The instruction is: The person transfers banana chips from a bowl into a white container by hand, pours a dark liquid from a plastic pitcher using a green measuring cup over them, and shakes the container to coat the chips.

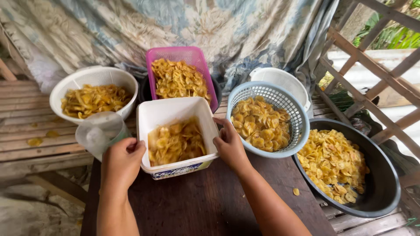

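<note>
dark wooden table (210,205), slatted bench (26,118), floral cloth (227,26)

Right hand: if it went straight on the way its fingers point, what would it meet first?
The right hand already touches the white tub; its fingers point up-left over the rim, so probably the chips inside, though depth is unclear.

Probably backyard snack-making spot (chip baskets (262,109))

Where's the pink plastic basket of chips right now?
In the head view, the pink rectangular plastic basket sits top centre, directly behind the white square tub, between the white round colander and blue basket.
</note>
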